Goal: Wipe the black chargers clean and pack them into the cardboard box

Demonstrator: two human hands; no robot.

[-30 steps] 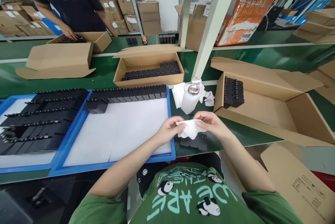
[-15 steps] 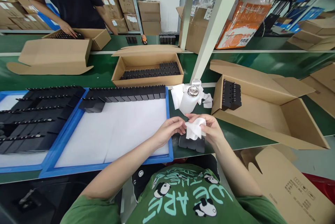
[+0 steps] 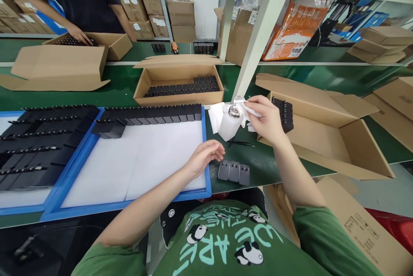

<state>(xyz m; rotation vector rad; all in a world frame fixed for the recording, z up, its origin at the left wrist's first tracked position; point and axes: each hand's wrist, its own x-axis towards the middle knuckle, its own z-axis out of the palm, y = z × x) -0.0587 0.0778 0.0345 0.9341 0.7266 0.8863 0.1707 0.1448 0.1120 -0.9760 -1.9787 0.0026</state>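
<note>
My right hand [image 3: 266, 121] is closed on a white wipe [image 3: 248, 109] and presses it onto the metal top of a white dispenser bottle [image 3: 229, 123]. My left hand [image 3: 204, 158] hovers with loosely curled fingers, holding nothing, at the right edge of the blue tray [image 3: 206, 155]. Three grey-black parts [image 3: 234, 172] lie side by side on the green bench just right of it. A thin black tool [image 3: 240, 143], perhaps tweezers, lies beyond them.
A row of black parts [image 3: 155, 115] lines the tray's far edge; a second tray [image 3: 38, 142] at left is full of them. Open cartons [image 3: 180, 84] [image 3: 332, 134] hold more parts. A white post [image 3: 258, 30] rises behind the bottle. Another person [image 3: 74, 4] works opposite.
My right hand lifted the wipe away from the three parts and carried it up to the bottle's top. My left hand let go of the wipe and stayed low by the tray.
</note>
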